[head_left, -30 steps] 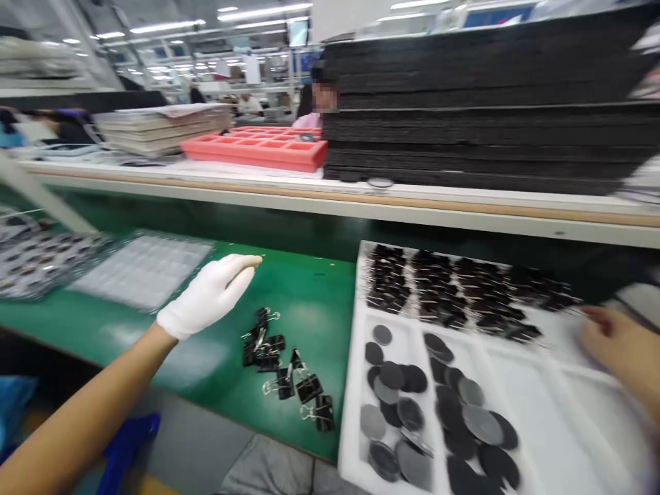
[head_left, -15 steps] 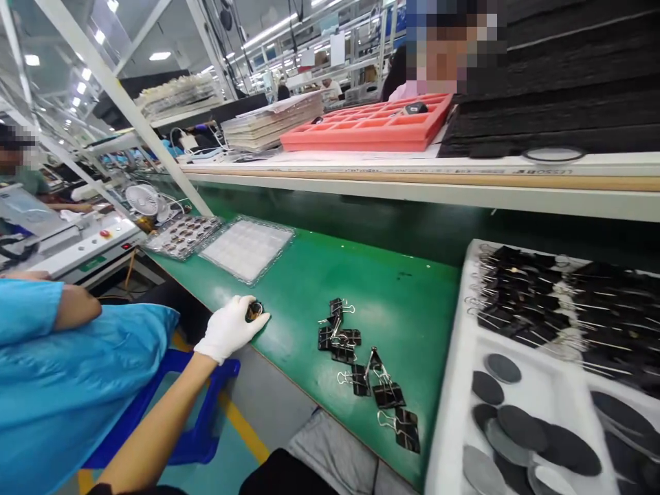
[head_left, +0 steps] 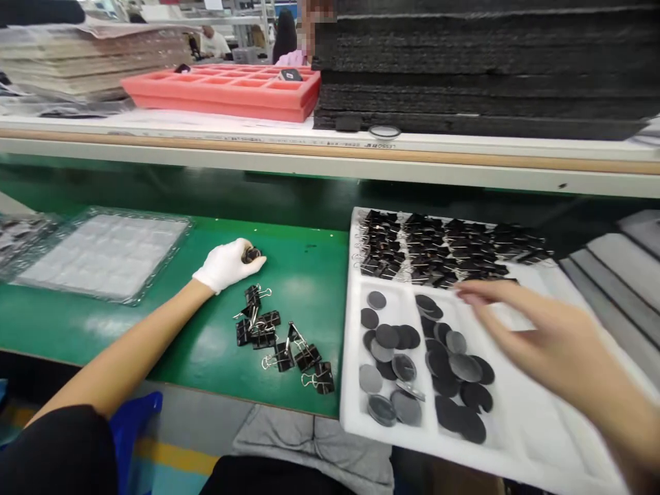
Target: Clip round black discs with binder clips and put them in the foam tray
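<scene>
2 hands in view; clock read from frame centre. White-gloved left hand (head_left: 227, 267) at 9 o'clock over the green tabletop (head_left: 320, 265): thumb and fingers curled closed around a small dark round part (head_left: 251, 255) with a shiny edge. Glove covers much of it, exact type unclear. Bare right hand (head_left: 546, 330) at 4 o'clock above the white compartmented tray (head_left: 546, 419): thumb and forefinger tips drawn nearly together by the near edge of the packed black binder clips (head_left: 427, 240) with silver wire handles, at 3 o'clock. Blurred; cannot tell if those tips touch or hold a clip.

Loose black binder clips (head_left: 282, 357) at 7 o'clock on the tabletop, near the glove, some touching. Flat round black and grey discs (head_left: 388, 335) at 5 o'clock, overlapping in 2 tray compartments. Clear plastic tray with square pockets (head_left: 113, 251) at 9 o'clock, beyond the glove.

Handling, judged only: grip the round part by its edge, lightly, keeping fingertips off its faces. Wire handles in the packed rows look prone to snagging; pinch 1 clip by its body and lift straight up, no dragging. Keep the right wrist high, clear of the discs.
</scene>
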`<state>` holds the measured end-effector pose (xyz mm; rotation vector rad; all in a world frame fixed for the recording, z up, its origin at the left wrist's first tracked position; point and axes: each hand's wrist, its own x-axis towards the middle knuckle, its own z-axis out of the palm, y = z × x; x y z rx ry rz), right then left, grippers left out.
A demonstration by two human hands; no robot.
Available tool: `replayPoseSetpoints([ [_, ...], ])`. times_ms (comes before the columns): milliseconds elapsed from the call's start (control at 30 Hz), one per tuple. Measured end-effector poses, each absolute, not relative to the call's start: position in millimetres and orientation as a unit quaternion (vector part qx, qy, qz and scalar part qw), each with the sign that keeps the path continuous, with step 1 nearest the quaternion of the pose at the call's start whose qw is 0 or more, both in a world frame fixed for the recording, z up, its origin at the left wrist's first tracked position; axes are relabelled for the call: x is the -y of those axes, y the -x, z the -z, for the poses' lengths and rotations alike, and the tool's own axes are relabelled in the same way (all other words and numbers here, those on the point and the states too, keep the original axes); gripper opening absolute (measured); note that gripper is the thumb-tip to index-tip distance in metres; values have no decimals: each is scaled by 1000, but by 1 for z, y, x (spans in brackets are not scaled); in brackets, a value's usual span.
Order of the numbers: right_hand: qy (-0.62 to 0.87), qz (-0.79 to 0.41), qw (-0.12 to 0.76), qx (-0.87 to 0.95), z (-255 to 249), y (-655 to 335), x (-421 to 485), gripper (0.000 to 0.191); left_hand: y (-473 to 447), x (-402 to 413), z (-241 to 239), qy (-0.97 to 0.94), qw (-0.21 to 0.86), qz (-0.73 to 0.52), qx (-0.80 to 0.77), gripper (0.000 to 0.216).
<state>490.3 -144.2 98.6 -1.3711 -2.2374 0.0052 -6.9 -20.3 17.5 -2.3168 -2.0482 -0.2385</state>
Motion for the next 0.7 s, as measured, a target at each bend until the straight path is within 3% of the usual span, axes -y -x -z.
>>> replayPoseSetpoints([
  [200,415,-62,21,908,-69,-416,95,36,-47,-14,-18,856,19,49,514,51],
  [300,404,-73,-35,911,-60,-413,82,36,-50,-11,-18,867,22,54,494,52],
  [467,415,-132,-1,900,-66,-421,89,33,-37,-12,-18,894,-57,82,436,67],
  [600,400,-155,88,899,-75,-375,87,32,-38,-17,-14,899,-53,86,426,51],
  [700,388,-146,133,900,-65,-318,66,33,-41,-16,-11,895,-52,92,433,55],
])
